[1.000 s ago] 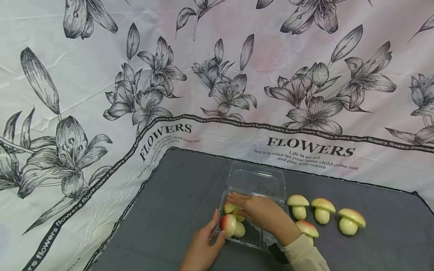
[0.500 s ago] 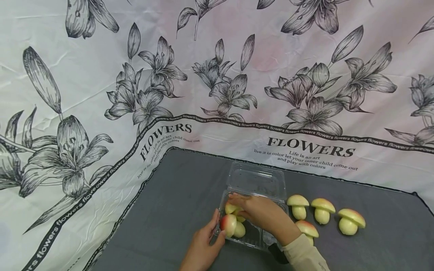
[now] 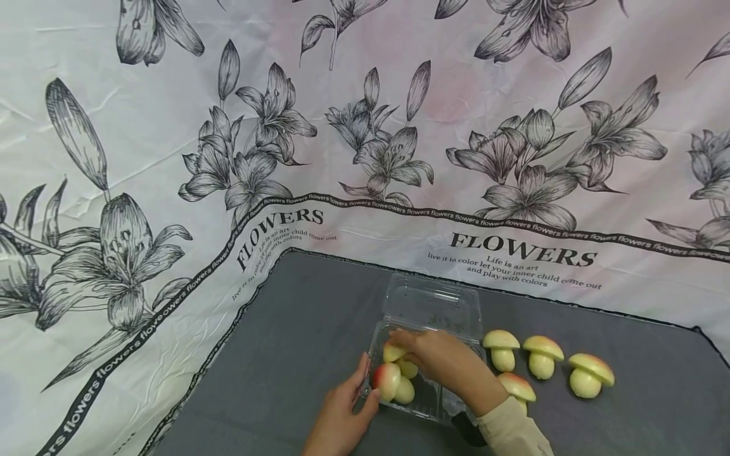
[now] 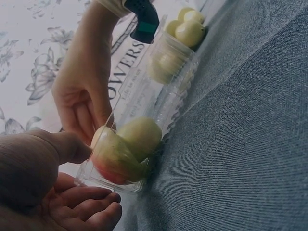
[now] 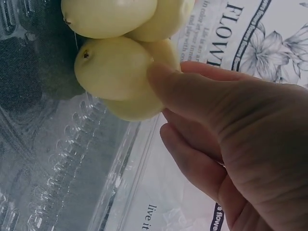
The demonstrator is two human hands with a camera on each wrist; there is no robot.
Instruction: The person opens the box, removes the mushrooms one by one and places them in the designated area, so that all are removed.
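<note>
A clear plastic container (image 3: pixel 423 396) stands with its lid folded back, two yellow mushrooms with reddish caps in its left compartment. My left hand (image 3: pixel 345 408) holds the container's near left corner, thumb at the wall and fingers below it in the left wrist view. Reaching in from the right, my right hand (image 3: pixel 441 361) pinches the cap of the rear mushroom (image 3: pixel 395 352). The right wrist view has the thumb against that mushroom (image 5: pixel 113 70), its stem end turned to the camera. Right beside it lies the front mushroom (image 3: pixel 388 380), cap toward my left thumb.
Several more mushrooms (image 3: pixel 544 356) lie on the grey cloth to the right of the container. The transparent lid (image 3: pixel 433 304) lies toward the back. A flower-printed sheet (image 3: pixel 388 240) hangs behind and at the left. My right wrist wears a dark band (image 3: pixel 467 429).
My right fingers have bent in around the rear mushroom's cap, and it has shifted slightly right. The front mushroom has moved a little too. My left hand keeps its place.
</note>
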